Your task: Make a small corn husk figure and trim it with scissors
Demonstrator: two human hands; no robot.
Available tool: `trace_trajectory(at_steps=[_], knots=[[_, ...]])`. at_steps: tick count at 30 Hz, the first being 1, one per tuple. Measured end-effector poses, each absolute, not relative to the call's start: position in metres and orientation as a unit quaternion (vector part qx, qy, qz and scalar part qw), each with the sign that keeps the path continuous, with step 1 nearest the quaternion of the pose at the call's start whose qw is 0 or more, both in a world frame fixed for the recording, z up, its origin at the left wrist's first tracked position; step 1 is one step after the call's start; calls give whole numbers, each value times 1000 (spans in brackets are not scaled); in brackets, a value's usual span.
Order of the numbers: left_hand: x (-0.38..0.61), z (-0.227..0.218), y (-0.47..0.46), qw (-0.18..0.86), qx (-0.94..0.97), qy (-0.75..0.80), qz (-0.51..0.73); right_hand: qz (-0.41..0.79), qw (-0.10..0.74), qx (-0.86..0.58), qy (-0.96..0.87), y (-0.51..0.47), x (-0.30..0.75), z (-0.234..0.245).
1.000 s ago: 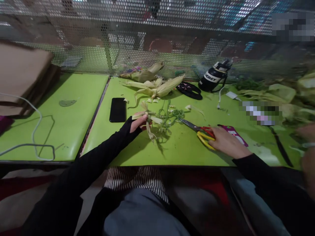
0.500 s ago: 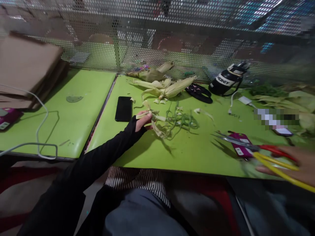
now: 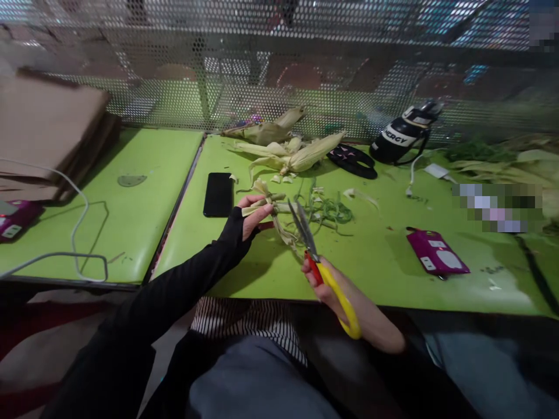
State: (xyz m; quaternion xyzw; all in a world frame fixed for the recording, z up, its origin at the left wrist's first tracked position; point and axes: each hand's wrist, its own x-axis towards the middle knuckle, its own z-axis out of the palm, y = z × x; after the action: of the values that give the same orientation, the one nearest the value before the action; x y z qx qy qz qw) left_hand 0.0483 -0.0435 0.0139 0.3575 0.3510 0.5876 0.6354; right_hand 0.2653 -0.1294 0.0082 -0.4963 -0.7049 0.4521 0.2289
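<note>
Mid-frame, the left hand (image 3: 254,221) pinches one husk bundle (image 3: 279,208), the right hand (image 3: 328,295) grips one pair of scissors (image 3: 325,275), over a green desk (image 3: 375,265), perforated screen (image 3: 279,70) topmost.

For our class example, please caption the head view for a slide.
The left hand holds pale husk, the right hand holds scissors; green strands lie tangled on the table.

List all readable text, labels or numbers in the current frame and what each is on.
"NERGY": white band on the black bottle; any letter before the N can't be made out.
Right purple device: white patches, markings too small to read.
Left purple device: same, too small.
Black phone: no text visible.
Scissors: none legible.
</note>
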Motion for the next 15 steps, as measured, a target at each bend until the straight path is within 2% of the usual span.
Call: trace_trajectory(at_steps=[3, 7, 10, 15], knots=[[46, 13, -41, 625, 360, 365, 589, 367, 186, -559, -720, -118, 267, 24], [46, 9, -41, 626, 399, 363, 563, 157, 95, -651, -736, -94, 280, 57], [47, 8, -43, 631, 420, 359, 545, 125, 41, -629, -766, -82, 288, 72], [48, 9, -45, 632, 428, 363, 535, 129, 6, -602, -788, -76, 292, 74]])
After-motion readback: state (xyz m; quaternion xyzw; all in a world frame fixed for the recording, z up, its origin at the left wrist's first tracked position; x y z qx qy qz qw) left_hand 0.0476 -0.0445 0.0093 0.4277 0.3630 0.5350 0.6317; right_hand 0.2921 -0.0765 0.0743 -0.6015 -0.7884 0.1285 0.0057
